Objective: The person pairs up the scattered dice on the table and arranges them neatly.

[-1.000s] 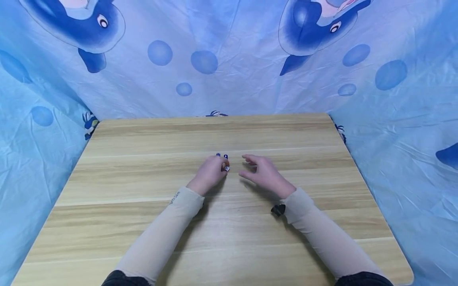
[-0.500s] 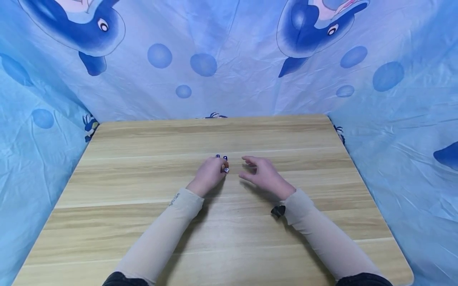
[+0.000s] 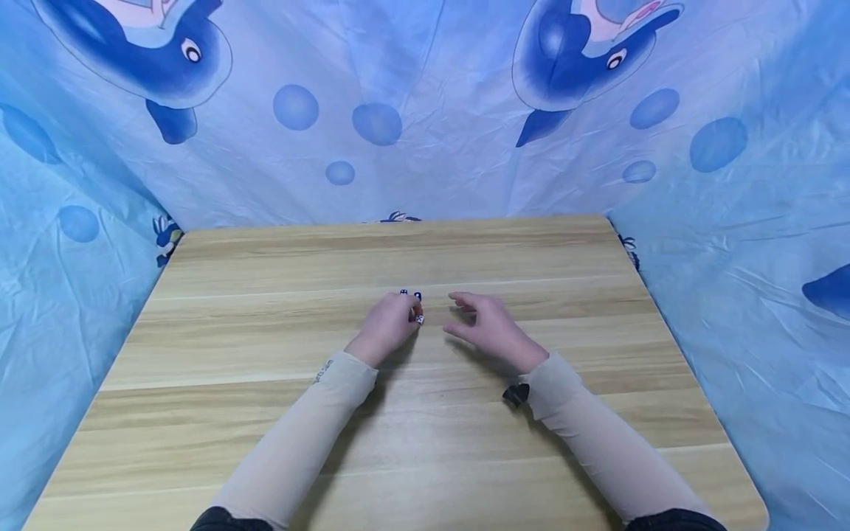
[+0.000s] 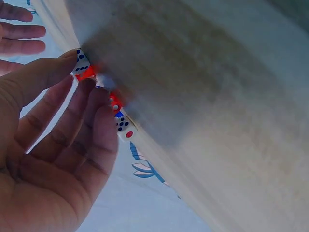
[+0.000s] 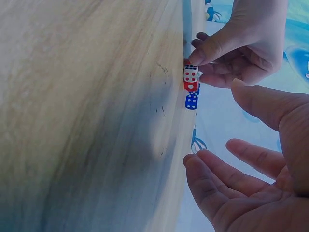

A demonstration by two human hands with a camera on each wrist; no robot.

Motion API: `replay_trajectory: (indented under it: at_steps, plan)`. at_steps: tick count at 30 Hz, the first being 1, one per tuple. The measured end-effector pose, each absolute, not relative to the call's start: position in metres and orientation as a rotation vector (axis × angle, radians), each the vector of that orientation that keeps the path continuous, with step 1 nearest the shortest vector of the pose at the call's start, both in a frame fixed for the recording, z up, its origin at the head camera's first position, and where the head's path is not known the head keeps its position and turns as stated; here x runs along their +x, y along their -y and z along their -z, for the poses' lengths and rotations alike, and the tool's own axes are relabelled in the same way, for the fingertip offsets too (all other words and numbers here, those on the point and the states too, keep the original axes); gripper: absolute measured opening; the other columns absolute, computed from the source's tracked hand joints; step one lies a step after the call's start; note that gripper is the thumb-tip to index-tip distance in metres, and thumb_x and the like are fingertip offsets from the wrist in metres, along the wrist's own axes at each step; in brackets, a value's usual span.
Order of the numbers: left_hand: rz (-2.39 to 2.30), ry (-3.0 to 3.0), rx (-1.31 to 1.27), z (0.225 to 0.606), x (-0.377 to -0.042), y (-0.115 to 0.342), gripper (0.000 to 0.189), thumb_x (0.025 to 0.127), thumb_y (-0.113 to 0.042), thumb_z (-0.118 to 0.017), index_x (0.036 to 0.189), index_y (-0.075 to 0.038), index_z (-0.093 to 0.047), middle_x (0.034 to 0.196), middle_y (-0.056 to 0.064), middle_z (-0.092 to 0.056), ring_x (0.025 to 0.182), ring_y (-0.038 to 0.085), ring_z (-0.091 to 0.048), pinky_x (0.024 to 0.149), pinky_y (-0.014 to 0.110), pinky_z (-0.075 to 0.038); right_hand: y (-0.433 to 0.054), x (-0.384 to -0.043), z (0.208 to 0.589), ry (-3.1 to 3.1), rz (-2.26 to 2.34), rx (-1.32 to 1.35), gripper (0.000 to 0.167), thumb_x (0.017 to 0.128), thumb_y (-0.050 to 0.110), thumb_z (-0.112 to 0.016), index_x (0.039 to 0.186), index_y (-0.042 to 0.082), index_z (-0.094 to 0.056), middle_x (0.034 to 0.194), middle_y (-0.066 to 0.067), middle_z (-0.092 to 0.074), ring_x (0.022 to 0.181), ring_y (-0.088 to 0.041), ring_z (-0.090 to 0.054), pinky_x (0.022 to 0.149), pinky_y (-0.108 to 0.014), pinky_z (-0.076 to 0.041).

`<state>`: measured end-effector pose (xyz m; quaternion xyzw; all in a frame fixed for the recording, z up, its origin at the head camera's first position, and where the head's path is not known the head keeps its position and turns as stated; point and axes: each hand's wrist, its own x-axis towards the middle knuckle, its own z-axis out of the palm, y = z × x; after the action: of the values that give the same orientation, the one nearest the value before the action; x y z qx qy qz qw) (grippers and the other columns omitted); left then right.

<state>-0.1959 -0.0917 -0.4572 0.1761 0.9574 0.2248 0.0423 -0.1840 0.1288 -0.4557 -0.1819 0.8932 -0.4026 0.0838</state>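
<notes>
My left hand (image 3: 387, 324) is at the middle of the table, thumb against a white die (image 3: 419, 319), curled fingers on the far side, in a pinch. A red die (image 5: 191, 86) sits right against that white die. Just beyond the fingers are two blue dice, the nearer one a blue die (image 3: 417, 296). Beside the fingertips in the left wrist view, a second white die (image 4: 126, 131) and another red die (image 4: 116, 102) show; the fingers hide part of the group. My right hand (image 3: 491, 328) hovers to the right, fingers loosely bent and apart from the thumb, holding nothing.
The dice stand on a wood-grain table (image 3: 265, 442). A blue curtain (image 3: 425, 110) with printed dolphins and bubbles surrounds its back and sides. A small black object (image 3: 516, 394) sits at the right cuff.
Both hands and the dice keep their places. The whole head view has shifted slightly downward in the picture.
</notes>
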Motion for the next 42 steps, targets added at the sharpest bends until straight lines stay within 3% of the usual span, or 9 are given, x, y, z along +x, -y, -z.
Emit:
replay_trajectory:
  at_steps: [15,35,42]
  plan:
    - [-0.645,-2.935,0.556,0.458,-0.196,0.092,0.014,0.085,-0.004,-0.079,0.098,-0.009,-0.077,0.089,0.002,-0.072,0.084,0.020,-0.067,0.077,0.038,-0.055,-0.127,-0.182,0.451,-2.650,1.187,-0.513,0.065,0.090,0.024,-0.081,0.145,0.003,-0.053,0.134,-0.020,-0.061,0.121,-0.033,-0.060,0.100,-0.045,-0.049]
    - [-0.599,-2.931,0.568,0.457,-0.187,0.094,0.008,0.084,-0.009,-0.082,0.089,-0.013,-0.078,0.092,0.003,-0.074,0.086,0.022,-0.068,0.081,0.038,-0.054,-0.128,-0.181,0.456,-2.637,1.172,-0.495,0.066,0.088,0.026,-0.083,0.143,0.003,-0.055,0.137,-0.015,-0.061,0.123,-0.026,-0.059,0.103,-0.039,-0.046]
    - [-0.576,-2.915,0.590,0.457,-0.174,0.091,0.007,0.084,-0.010,-0.082,0.089,-0.013,-0.078,0.089,0.000,-0.071,0.083,0.019,-0.065,0.078,0.037,-0.054,-0.123,-0.176,0.462,-2.598,1.185,-0.549,0.059,0.087,0.020,-0.083,0.136,-0.003,-0.060,0.127,-0.015,-0.067,0.115,-0.025,-0.063,0.100,-0.039,-0.049]
